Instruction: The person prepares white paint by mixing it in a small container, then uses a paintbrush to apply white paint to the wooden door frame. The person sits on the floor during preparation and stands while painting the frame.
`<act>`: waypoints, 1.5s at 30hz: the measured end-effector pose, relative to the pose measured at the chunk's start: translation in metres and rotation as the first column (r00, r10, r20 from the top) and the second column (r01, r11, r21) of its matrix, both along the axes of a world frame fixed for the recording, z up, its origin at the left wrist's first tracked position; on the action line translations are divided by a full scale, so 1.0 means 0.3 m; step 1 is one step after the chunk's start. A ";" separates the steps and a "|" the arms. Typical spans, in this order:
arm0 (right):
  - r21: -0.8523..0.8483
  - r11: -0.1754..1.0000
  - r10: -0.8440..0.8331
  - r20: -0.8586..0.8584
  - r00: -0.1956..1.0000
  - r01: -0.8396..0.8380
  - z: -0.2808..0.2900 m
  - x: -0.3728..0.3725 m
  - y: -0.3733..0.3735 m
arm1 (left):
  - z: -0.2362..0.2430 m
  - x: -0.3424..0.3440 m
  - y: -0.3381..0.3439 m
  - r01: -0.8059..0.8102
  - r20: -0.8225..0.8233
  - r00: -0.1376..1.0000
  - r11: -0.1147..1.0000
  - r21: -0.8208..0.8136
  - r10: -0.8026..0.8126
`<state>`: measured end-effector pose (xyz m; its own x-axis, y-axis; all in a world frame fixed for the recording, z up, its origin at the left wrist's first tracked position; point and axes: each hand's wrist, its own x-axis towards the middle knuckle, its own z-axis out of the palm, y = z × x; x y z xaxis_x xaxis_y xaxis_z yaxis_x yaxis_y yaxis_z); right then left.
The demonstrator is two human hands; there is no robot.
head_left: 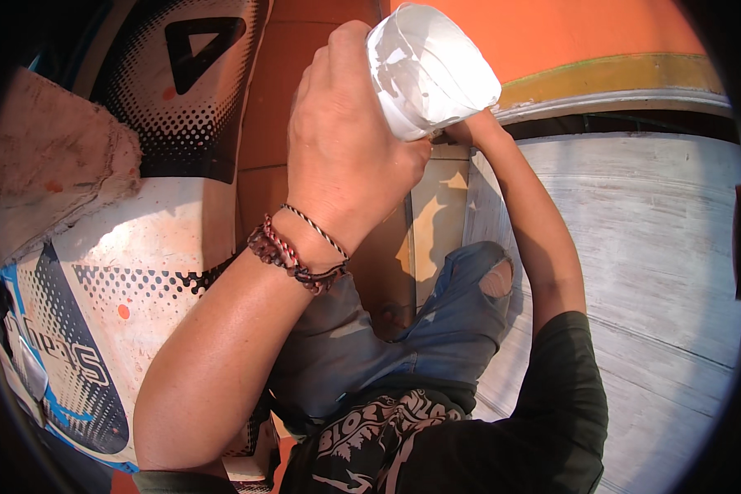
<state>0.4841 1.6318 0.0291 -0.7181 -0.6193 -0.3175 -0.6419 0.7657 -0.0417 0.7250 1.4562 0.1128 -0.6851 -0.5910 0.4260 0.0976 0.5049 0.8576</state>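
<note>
Raised in front of me, my left hand (pixel 346 123) is closed around a clear plastic cup (pixel 399 107). White paint (pixel 449 78) coats the inside of the cup, which is tilted with its mouth toward the upper right. My right hand (pixel 472 129) reaches out just beyond the cup's lower right side. The cup hides most of its fingers, so what it holds, if anything, does not show. Beside my right arm lies a wooden panel (pixel 634 230) of boards, streaked with thin white paint.
At my left a white and black printed covering (pixel 156 214) spreads over something bulky. A worn, pinkish slab (pixel 53 169) rests on it. Ahead stands an orange wall (pixel 584 29) with a yellow-brown band. Brown floor tiles (pixel 267 123) run between, and my bent knees are below.
</note>
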 end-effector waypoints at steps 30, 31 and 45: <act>-0.096 0.974 0.171 -0.281 0.944 -0.205 -0.049 0.014 0.148 | 0.006 -0.017 0.014 0.028 -0.024 0.999 0.999 -0.022 -0.028; -0.072 0.977 0.173 -0.295 0.940 -0.203 -0.044 0.016 0.140 | 0.004 -0.014 0.014 0.011 0.001 1.000 0.999 -0.037 -0.011; 0.005 0.931 0.343 -0.354 0.870 -0.364 0.011 0.000 0.097 | -0.009 -0.012 0.008 -0.041 0.012 0.999 0.996 -0.081 0.042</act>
<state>0.4842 1.6608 0.0323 -0.5046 -0.8621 -0.0463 -0.8514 0.4880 0.1921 0.7213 1.4585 0.1100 -0.6669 -0.5831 0.4639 0.0637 0.5757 0.8152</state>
